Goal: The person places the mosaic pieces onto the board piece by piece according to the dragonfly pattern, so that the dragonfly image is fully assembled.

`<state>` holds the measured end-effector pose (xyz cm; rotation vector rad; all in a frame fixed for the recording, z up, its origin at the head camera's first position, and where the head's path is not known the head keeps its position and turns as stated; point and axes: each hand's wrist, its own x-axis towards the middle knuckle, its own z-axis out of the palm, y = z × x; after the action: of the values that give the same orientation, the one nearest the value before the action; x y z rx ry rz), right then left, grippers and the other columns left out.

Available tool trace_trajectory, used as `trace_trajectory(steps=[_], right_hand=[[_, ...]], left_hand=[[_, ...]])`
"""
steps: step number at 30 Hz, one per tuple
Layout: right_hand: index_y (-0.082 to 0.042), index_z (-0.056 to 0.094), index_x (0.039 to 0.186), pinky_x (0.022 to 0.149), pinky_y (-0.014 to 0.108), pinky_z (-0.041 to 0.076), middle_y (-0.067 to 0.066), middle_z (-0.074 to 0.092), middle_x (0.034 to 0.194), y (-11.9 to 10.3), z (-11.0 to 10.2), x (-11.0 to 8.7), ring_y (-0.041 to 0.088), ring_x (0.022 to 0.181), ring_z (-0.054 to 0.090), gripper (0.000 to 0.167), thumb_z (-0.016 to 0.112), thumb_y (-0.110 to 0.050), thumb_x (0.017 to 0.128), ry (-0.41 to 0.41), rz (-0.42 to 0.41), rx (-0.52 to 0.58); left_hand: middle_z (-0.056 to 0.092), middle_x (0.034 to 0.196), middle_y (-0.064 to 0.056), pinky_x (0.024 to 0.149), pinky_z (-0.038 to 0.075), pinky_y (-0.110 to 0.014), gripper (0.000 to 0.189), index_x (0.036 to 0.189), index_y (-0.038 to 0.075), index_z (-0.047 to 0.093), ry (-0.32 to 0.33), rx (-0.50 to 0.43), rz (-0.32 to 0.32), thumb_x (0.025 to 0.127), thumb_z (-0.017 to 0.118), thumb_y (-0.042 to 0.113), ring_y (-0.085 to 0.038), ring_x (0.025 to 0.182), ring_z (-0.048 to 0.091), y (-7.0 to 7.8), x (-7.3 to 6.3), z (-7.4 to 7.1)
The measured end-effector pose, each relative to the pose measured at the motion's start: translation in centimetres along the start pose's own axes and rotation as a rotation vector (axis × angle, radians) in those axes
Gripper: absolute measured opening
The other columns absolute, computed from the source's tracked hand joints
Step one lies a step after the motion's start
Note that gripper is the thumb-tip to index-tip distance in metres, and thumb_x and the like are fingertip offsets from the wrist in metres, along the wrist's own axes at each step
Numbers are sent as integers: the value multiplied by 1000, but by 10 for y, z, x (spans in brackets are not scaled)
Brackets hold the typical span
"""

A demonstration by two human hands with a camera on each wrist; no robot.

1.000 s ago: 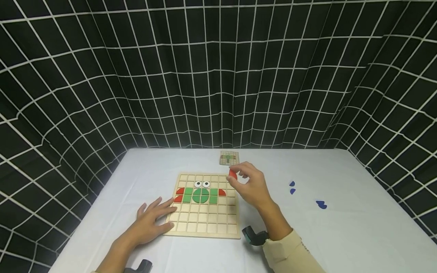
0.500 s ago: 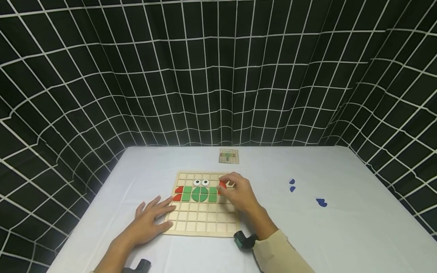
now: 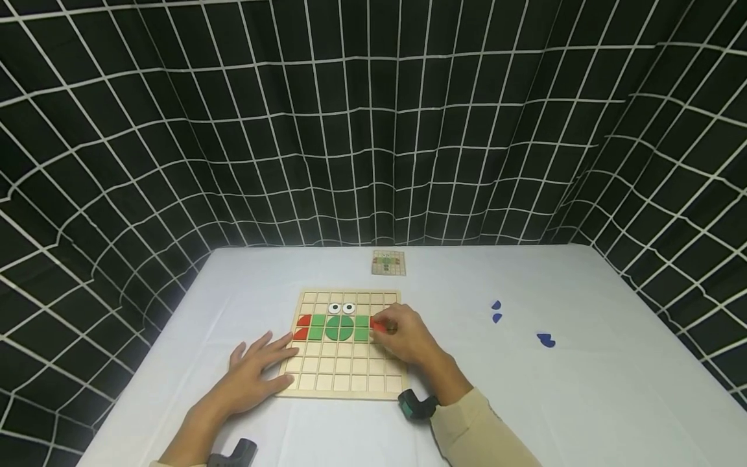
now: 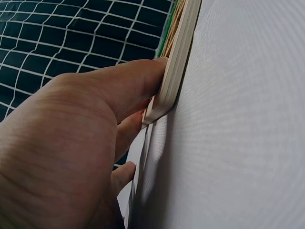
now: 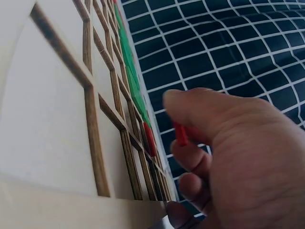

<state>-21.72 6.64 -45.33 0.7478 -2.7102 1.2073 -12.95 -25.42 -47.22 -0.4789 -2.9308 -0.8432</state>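
A wooden grid board [image 3: 344, 384] lies on the white table with flat colored pieces set in its cells. Several green pieces [image 3: 340, 328] form a round shape with blocks at its sides, below two eye pieces [image 3: 342, 308]. At the left are two red quarter-round pieces [image 3: 301, 327]. My right hand [image 3: 408, 334] hovers over the board's right side, thumb and fingers pinching a red quarter-round piece [image 5: 181, 134]. Another red piece [image 5: 150, 139] sits in a cell beside it, partly hidden in the head view. My left hand [image 3: 251, 378], fingers spread, rests against the board's left edge.
A small pattern card [image 3: 388, 263] lies behind the board. To the right are two separate blue pieces [image 3: 497, 311] and a blue cluster [image 3: 546, 340]. Black cloth with a white grid [image 3: 373, 130] surrounds the table's back and sides.
My right hand has moved left and down with the red piece, from above the board's upper right corner to the cells beside the green pieces. The left hand stays at the board's edge.
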Motion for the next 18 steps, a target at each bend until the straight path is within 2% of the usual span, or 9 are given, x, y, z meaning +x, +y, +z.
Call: trace_trajectory(steps=[9, 18], right_hand=[[-11, 74, 103, 83, 38, 46, -9, 61, 91, 0, 5, -1, 15, 93, 52, 23, 76, -21, 83, -62, -7, -73], [-11, 73, 104, 84, 38, 45, -7, 63, 94, 0, 7, -2, 15, 94, 53, 25, 78, -21, 81, -70, 0, -101]], left_hand=[[43, 147, 4, 105, 1, -66, 48, 128, 24, 64, 3, -13, 18, 86, 69, 46, -37, 139, 24, 0, 0, 0], [43, 147, 3, 105, 2, -66, 48, 128, 23, 64, 2, -9, 19, 86, 69, 46, -38, 139, 25, 0, 0, -1]])
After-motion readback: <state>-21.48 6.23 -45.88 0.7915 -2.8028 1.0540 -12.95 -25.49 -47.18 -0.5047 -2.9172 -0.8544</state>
